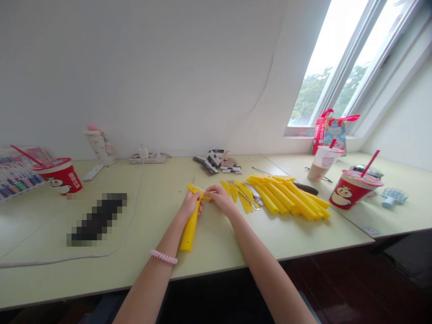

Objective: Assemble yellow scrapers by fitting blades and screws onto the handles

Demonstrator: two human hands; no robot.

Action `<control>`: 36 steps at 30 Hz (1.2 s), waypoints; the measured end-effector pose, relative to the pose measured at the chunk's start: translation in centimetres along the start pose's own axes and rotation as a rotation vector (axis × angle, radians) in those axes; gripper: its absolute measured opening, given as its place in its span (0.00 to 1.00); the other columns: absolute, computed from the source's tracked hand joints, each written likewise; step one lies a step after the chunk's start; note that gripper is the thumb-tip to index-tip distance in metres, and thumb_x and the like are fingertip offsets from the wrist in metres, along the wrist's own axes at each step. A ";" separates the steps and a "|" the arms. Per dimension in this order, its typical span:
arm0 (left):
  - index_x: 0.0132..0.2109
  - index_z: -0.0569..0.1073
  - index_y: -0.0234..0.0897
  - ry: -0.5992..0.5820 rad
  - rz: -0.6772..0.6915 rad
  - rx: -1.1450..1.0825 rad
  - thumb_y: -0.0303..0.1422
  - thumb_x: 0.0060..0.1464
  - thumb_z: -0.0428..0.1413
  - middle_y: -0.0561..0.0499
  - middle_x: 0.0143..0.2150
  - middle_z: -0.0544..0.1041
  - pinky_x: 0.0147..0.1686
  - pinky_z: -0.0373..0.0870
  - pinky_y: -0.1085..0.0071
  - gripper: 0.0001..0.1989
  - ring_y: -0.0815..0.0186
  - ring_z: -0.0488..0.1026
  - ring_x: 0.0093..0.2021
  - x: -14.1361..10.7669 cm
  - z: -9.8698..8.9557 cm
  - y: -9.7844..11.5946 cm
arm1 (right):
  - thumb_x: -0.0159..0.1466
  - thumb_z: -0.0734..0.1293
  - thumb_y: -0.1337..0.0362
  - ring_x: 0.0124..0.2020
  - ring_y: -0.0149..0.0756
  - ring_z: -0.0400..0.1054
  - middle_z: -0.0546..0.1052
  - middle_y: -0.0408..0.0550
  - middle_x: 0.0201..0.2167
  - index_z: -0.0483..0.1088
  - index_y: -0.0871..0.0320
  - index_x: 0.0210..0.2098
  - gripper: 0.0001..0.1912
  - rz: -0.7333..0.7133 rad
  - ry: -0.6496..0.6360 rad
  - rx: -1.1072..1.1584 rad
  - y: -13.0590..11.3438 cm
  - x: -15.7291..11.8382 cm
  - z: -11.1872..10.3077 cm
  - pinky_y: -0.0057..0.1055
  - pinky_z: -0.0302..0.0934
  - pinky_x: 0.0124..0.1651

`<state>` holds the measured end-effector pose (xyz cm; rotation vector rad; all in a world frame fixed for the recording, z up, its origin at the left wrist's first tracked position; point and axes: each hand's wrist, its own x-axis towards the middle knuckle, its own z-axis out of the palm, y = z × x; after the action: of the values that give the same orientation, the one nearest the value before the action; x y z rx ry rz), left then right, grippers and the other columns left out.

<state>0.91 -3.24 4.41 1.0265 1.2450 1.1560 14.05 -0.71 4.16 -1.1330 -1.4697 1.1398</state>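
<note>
Left-hand fingers (201, 208) grip a yellow T-shaped tool (190, 230), right-hand fingers (212, 191) pinching its crosspiece (191, 188), left of yellow tubes (293, 194): apparently assembly, wanting steady alignment.

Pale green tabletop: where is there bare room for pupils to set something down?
Bare tabletop lies between the white cable and the yellow plastic handle in the left hand; another patch, between the right forearm and the piled yellow plastic tubes. Crowded: right of the right hand, where flat yellow pieces adjoin those tubes.

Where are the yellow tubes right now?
In the head view, the yellow tubes lie right of centre on the table, between flat yellow pieces and a red cup.
</note>
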 end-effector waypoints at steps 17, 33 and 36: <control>0.38 0.55 0.37 0.229 -0.022 -0.110 0.32 0.52 0.47 0.58 0.18 0.65 0.12 0.55 0.78 0.07 0.74 0.61 0.12 0.1 -0.6 0.3 | 0.56 0.62 0.66 0.33 0.32 0.62 0.73 0.46 0.32 0.74 0.55 0.30 0.08 -0.132 0.129 -0.752 0.9 0.5 1.2 0.27 0.50 0.31; 0.42 0.55 0.37 0.131 -0.041 -0.063 0.33 0.51 0.48 0.58 0.20 0.67 0.11 0.54 0.77 0.12 0.74 0.60 0.11 -0.4 0.0 0.5 | 0.49 0.63 0.72 0.29 0.33 0.65 0.75 0.47 0.26 0.74 0.59 0.24 0.08 -0.015 0.161 -0.611 1.1 0.9 0.3 0.27 0.54 0.29; 0.42 0.55 0.37 0.093 -0.035 -0.048 0.34 0.52 0.48 0.58 0.20 0.66 0.11 0.54 0.77 0.11 0.74 0.60 0.11 -0.4 0.1 0.4 | 0.47 0.63 0.73 0.28 0.33 0.65 0.75 0.48 0.26 0.74 0.59 0.23 0.08 -0.002 0.165 -0.616 0.9 0.9 0.4 0.27 0.54 0.29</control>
<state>0.95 -3.60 4.90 0.9206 1.2974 1.2122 13.64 0.24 3.32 -1.5936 -1.7390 0.5738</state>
